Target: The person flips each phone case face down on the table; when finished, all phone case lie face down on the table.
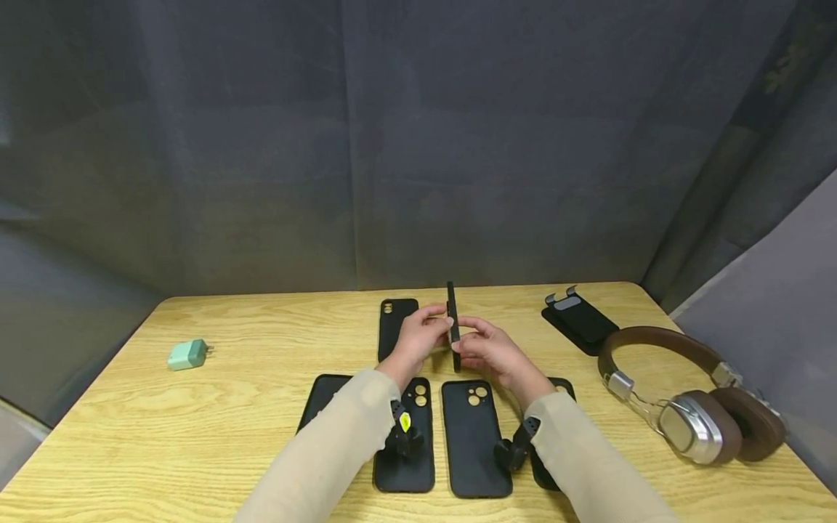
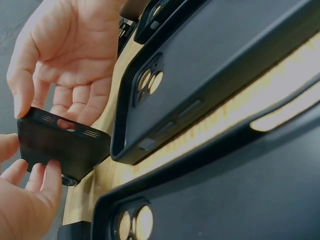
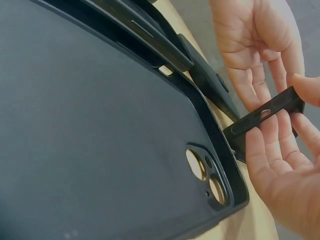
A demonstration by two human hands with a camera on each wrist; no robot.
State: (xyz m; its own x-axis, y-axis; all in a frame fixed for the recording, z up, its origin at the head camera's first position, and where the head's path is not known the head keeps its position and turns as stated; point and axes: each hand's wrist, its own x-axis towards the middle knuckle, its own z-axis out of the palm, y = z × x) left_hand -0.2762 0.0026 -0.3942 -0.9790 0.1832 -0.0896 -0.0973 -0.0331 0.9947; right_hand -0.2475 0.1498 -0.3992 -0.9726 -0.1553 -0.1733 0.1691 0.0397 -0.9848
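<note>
A thin black phone case [image 1: 453,330] stands on edge between both hands, in the middle of the head view. My left hand [image 1: 421,335] grips it from the left and my right hand [image 1: 489,352] from the right, thumbs and fingertips at its edges. The left wrist view shows the end of the held case [image 2: 60,145] with a port cutout and speaker holes. More black phone cases lie on the table below the hands: one [image 1: 415,472] under the left wrist, another [image 1: 472,436] to its right. Behind the left hand lies a further case [image 1: 392,338].
My sleeves partly cover a case [image 1: 320,396] at left and a case [image 1: 544,468] at right. Farther right are a black flat item with two grey clips [image 1: 582,319] and brown headphones [image 1: 696,428]. A mint-green charger plug [image 1: 187,354] lies on the left of the wooden table [image 1: 163,436].
</note>
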